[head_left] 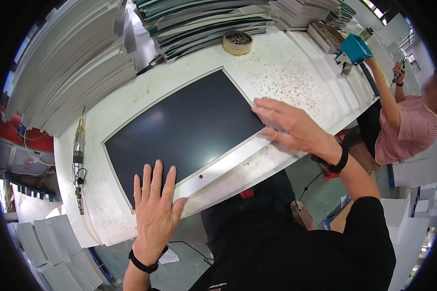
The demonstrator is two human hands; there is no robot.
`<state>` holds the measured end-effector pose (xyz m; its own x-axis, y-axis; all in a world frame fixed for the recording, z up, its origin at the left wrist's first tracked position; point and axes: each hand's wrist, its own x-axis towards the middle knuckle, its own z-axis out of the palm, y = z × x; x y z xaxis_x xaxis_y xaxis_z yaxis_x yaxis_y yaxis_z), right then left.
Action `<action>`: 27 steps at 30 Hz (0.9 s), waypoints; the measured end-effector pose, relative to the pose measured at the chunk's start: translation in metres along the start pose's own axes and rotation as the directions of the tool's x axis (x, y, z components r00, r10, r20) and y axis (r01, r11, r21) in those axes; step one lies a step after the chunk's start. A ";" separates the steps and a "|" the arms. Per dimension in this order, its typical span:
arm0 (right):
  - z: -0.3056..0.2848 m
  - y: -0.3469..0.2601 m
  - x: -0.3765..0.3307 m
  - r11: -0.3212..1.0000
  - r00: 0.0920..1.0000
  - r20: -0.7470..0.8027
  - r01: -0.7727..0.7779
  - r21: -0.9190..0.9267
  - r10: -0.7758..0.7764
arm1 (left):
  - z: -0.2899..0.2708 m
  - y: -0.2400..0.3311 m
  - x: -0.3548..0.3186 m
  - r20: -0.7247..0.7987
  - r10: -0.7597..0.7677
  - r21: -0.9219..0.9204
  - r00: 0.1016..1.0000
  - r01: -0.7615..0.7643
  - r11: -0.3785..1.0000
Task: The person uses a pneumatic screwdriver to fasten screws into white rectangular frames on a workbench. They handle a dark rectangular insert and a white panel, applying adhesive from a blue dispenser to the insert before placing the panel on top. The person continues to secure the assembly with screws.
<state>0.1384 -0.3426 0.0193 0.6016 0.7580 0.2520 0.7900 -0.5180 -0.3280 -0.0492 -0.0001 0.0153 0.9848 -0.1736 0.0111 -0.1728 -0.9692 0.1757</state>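
A flat panel (179, 121) with a dark glossy face and a light frame lies on the white worktable in front of me. My left hand (155, 208) rests palm down over its near left part, fingers spread flat on the dark face and the near frame edge. At the right end, my right hand (296, 126) touches the frame near its corner. Its fingers stretch out with the thumb apart, slightly blurred. A small dark round spot (201, 177) shows on the near frame strip. Left of the panel lies a slim metal power screwdriver (78, 160), its bit pointing away.
Tall stacks of pale sheets (77, 63) stand at the back left. Behind the panel are piled dark-edged panels (204, 26) and a round tub (237, 43) of small metal parts. A co-worker (408, 126) at the right holds a teal scoop-like container (356, 48) near an open box (324, 38).
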 end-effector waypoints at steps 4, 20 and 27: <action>0.016 -0.013 -0.021 1.000 1.000 -0.005 -0.023 0.006 0.023 | 0.001 -0.005 -0.004 -0.009 0.004 0.048 1.000 -0.004 0.999; -0.042 0.042 -0.068 0.995 0.941 -0.335 0.072 0.063 -0.047 | -0.040 0.044 0.157 0.352 0.074 0.151 0.933 -0.135 0.979; -0.196 0.206 -0.151 0.607 0.646 -0.719 -0.686 -0.400 0.256 | -0.051 0.187 0.262 -0.032 0.480 -0.187 0.877 -0.477 0.859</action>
<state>0.2340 -0.6415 0.0926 0.6756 0.0721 0.7337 0.1142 -0.9934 -0.0075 0.1772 -0.2177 0.1012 0.7811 -0.6117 0.1256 -0.6143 -0.7167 0.3300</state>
